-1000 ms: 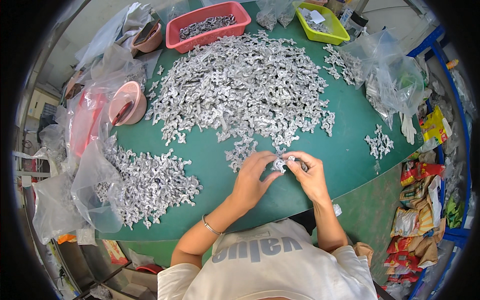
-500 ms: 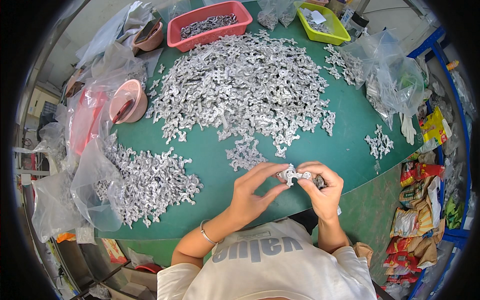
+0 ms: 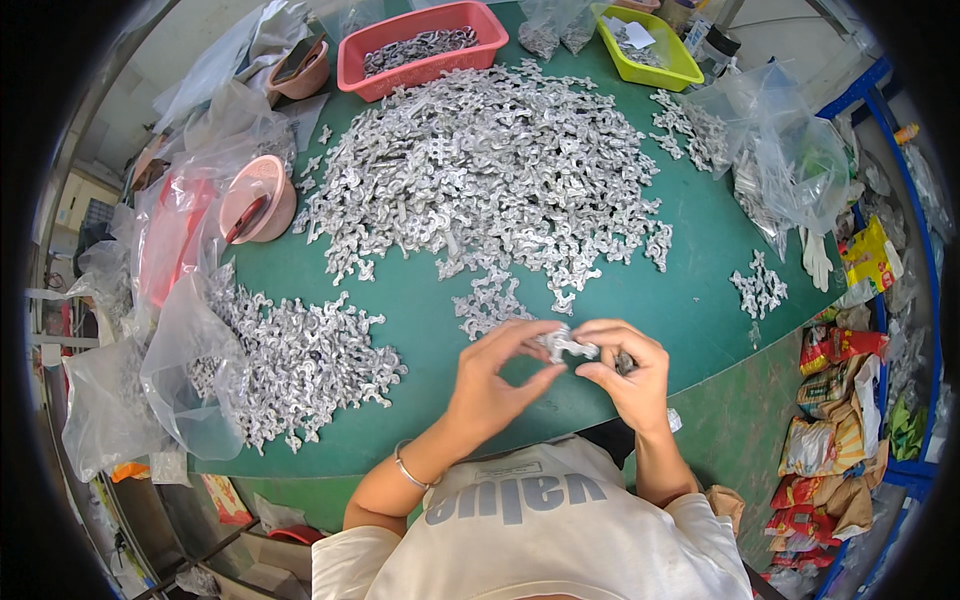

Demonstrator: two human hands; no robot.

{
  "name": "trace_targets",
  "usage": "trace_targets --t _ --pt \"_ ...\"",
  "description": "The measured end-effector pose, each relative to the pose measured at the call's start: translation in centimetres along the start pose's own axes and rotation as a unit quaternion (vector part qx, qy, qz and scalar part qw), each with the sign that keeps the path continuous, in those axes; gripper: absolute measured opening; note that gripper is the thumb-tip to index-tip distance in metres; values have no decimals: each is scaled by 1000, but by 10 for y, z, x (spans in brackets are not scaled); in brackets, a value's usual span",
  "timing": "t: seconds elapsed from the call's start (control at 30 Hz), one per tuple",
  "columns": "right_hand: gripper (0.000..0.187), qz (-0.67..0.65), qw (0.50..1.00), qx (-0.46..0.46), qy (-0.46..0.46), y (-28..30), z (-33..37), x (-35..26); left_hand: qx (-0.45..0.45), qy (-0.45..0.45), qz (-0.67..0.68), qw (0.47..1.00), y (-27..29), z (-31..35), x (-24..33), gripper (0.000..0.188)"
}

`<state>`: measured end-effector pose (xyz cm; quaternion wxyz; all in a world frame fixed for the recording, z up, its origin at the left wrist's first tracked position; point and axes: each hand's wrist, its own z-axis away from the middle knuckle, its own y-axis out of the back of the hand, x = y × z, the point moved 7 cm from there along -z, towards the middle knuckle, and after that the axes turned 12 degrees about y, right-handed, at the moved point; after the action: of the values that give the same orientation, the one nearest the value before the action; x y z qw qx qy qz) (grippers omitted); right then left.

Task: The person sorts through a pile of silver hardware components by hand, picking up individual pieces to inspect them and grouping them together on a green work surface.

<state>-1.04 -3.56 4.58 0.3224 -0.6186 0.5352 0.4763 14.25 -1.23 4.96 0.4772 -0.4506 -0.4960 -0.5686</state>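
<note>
Just above the table's near edge I hold a small silver-grey cast metal part [image 3: 568,347] with rounded ends. My left hand [image 3: 490,385] is curled, its fingertips at the left end of the part. The thumb and forefinger of my right hand [image 3: 635,378] pinch its right end. Some small dark grey metal pieces [image 3: 624,363] sit in the curl of my right hand, their kind hard to make out. Beyond my hands spreads a large heap of similar metal parts [image 3: 500,170]; a smaller heap [image 3: 305,370] lies to the left.
On the green table [image 3: 690,310] stand a red basin [image 3: 490,42] of dark metal pieces, a yellow-green basin [image 3: 655,72] and a pink bowl [image 3: 280,200]. Clear plastic bags [image 3: 190,370] hang at the left edge. A few parts [image 3: 760,285] and a white glove [image 3: 815,260] lie right.
Both hands have shifted slightly left and away from me with the metal part. The part has turned a little between the fingers. The heaps look unchanged.
</note>
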Motion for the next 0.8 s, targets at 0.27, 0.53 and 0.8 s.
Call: trace_targets --t 0.27,0.53,0.8 --pt "25 394 919 -22 23 3 -5 71 240 72 -546 799 99 32 -50 37" --pt "11 277 961 -8 -12 -1 -3 67 152 -19 -335 930 56 21 -30 38" --pt "10 41 998 -42 -29 -7 -1 10 13 -83 -111 990 4 -1 13 33"
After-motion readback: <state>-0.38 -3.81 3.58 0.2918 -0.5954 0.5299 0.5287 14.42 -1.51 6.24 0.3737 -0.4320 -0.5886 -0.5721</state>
